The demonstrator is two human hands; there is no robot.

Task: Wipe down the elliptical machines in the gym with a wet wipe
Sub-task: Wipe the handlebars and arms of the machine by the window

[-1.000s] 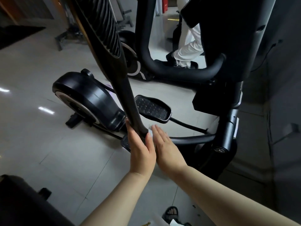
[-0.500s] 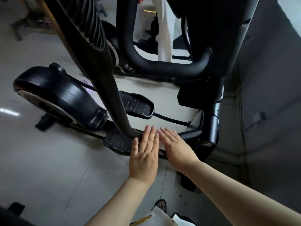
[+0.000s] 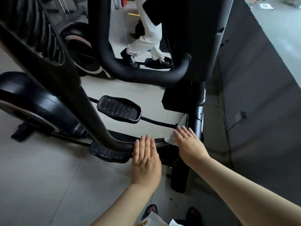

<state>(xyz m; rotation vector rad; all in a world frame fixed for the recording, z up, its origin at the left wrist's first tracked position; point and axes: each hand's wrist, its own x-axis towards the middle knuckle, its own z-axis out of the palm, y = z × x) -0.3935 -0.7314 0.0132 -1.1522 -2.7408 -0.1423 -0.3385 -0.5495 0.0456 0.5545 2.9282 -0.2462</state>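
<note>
A black elliptical machine fills the view, its swing arm (image 3: 84, 101) running down from upper left to a horizontal bar near the floor. My left hand (image 3: 145, 154) rests flat with straight fingers on that bar, beside the near pedal (image 3: 107, 153). My right hand (image 3: 189, 142) lies flat farther right along the bar, close to the upright post (image 3: 197, 118). It presses a white wet wipe (image 3: 171, 138) against the bar, and the wipe's crumpled edge shows at the left of the palm. The far pedal (image 3: 119, 109) sits empty behind.
The flywheel housing (image 3: 37, 105) stands at left on the pale tiled floor. A grey wall (image 3: 260, 95) closes the right side. Behind the machine a person in white trousers (image 3: 146, 44) stands near a curved black handlebar (image 3: 146, 75). My sandalled feet (image 3: 152, 209) show at the bottom.
Both hands have slid down the swing arm and then right along the lower bar. My right hand moved farthest toward the post, and the wipe's edge now shows under it.
</note>
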